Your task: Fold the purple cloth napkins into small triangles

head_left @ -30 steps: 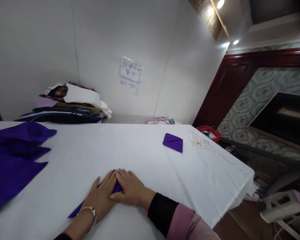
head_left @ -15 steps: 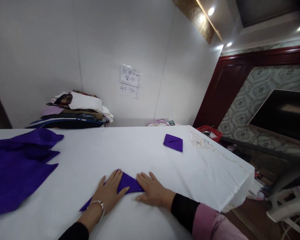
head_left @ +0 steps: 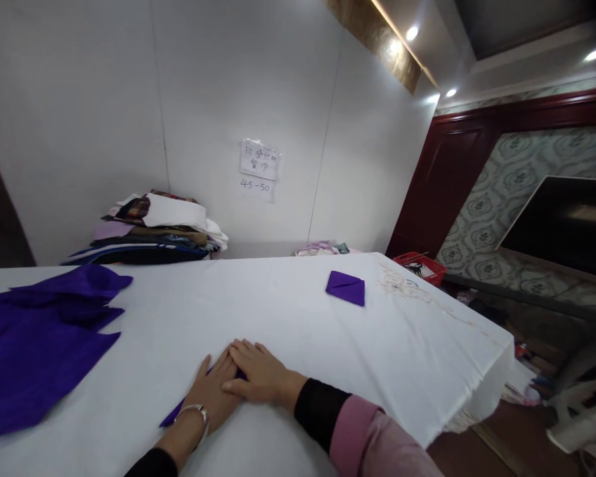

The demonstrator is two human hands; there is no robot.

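A folded purple napkin [head_left: 171, 417] lies on the white tablecloth, mostly covered by my hands, with one pointed corner showing at the left. My left hand [head_left: 215, 392] is stretched out flat on top of it. My right hand [head_left: 261, 375] lies flat beside it, its fingers reaching over the left fingertips and hiding much of the cloth. Both hands are open. Farther off to the right rests another purple napkin [head_left: 346, 288], folded into a small flat packet.
Several loose purple cloths [head_left: 44, 351] spread over the table's left side. A stack of folded clothes [head_left: 161, 228] stands by the wall, under a paper sign [head_left: 259, 160]. A red basket [head_left: 421, 267] sits past the tablecloth's [head_left: 298, 305] right edge.
My right hand has slid left across the napkin until its fingers meet my left hand, and the napkin's right part has been folded over. My left hand stays in place.
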